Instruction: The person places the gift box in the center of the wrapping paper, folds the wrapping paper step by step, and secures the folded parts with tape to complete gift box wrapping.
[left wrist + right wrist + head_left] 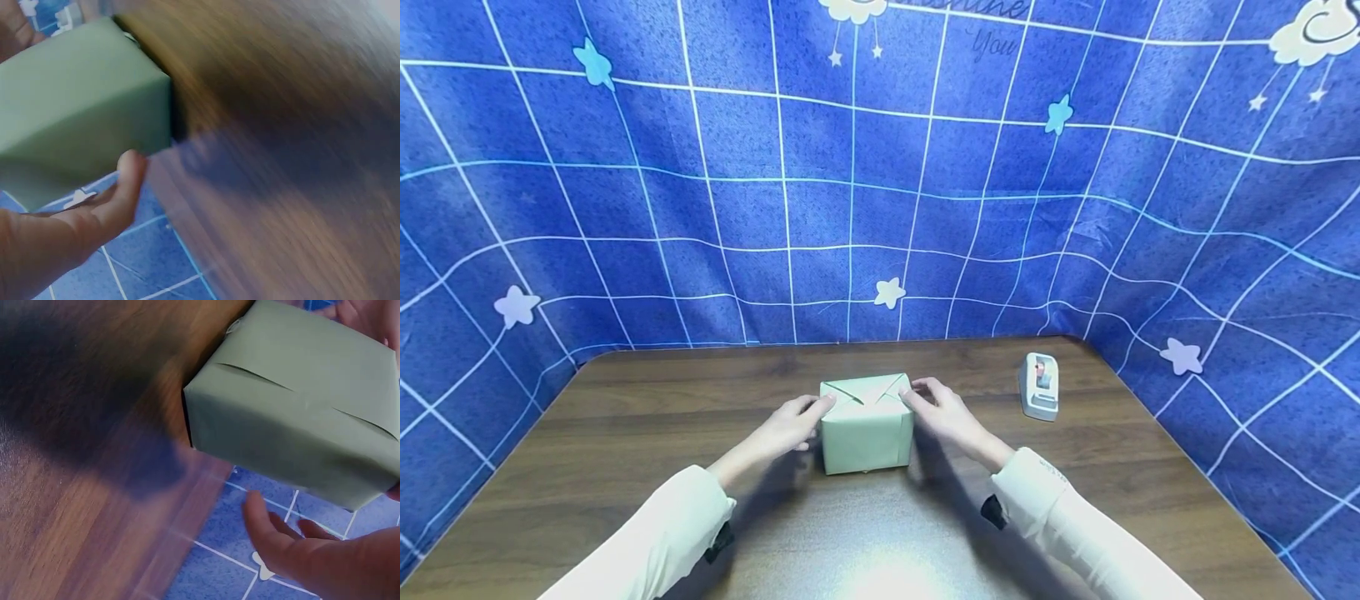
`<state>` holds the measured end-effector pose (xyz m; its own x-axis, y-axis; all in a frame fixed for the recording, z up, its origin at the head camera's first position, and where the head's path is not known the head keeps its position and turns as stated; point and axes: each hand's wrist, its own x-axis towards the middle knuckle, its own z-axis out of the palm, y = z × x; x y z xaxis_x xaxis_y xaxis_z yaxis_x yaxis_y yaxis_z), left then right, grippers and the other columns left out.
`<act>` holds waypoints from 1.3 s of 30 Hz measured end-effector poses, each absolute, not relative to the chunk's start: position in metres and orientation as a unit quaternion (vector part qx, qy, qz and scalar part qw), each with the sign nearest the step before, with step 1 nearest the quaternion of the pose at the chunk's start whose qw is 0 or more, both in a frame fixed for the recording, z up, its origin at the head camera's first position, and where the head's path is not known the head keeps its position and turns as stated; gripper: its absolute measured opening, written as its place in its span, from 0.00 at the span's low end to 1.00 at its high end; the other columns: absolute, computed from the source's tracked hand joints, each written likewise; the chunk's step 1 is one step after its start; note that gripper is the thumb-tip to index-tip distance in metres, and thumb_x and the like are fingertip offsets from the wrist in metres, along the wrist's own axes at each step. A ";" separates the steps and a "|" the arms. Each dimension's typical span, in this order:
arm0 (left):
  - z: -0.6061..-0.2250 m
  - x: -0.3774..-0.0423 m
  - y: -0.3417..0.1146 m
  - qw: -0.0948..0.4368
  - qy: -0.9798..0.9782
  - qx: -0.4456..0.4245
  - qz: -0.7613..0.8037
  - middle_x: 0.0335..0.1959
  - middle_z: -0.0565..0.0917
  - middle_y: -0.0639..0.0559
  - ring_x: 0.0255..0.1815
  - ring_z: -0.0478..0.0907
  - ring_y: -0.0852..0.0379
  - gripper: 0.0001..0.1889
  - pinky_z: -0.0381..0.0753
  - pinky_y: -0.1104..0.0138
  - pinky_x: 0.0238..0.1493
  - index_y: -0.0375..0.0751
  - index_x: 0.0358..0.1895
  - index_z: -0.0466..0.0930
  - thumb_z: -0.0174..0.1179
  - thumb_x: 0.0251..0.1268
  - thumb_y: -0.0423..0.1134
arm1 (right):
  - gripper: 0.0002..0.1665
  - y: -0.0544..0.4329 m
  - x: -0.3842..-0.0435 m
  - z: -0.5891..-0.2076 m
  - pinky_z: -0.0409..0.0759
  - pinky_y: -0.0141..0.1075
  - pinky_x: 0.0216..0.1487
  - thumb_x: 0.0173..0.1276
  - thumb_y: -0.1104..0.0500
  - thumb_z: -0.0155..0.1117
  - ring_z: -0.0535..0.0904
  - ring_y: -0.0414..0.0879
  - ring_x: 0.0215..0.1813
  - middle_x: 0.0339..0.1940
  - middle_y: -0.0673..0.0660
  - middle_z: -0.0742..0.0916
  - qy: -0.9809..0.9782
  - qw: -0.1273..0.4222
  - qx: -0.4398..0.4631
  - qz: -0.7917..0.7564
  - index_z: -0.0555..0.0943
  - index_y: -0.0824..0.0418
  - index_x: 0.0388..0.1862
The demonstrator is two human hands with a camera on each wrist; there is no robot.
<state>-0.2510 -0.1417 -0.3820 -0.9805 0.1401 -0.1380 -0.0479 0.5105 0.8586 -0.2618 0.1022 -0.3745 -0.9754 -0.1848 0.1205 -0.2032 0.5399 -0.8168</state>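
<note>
A box wrapped in pale green paper (867, 437) stands in the middle of the wooden table, its folded flaps crossing on top. On its left side is my left hand (787, 427), thumb at the top left edge and fingers loosely bent beside the box. My right hand (951, 418) is at the other side, its thumb on the top right edge. In the right wrist view the right-hand fingers (269, 534) are spread and apart from the paper. The left wrist view shows a left fingertip close against the box (81, 125). A small clear loop, like tape, sticks out at a lower edge.
A white tape dispenser (1040, 387) stands on the table (700, 383) at the back right. Behind the table and along its sides hangs a blue curtain (820, 217) with white grid lines, stars and clouds.
</note>
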 end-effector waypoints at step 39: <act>-0.408 -0.239 -0.156 0.071 0.854 0.229 0.462 0.68 0.61 0.36 0.68 0.59 0.43 0.39 0.58 0.51 0.66 0.34 0.71 0.40 0.49 0.67 0.48 | 0.32 0.104 -0.245 -0.397 0.78 0.42 0.52 0.55 0.63 0.67 0.74 0.62 0.57 0.54 0.68 0.74 -0.810 -0.066 0.158 0.561 0.64 0.70 0.54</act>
<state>-0.2390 -0.1556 -0.4085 -0.8846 0.4575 0.0902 0.3257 0.4679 0.8216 -0.2449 0.1043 -0.3974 -0.9411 -0.3305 0.0711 -0.1830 0.3211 -0.9292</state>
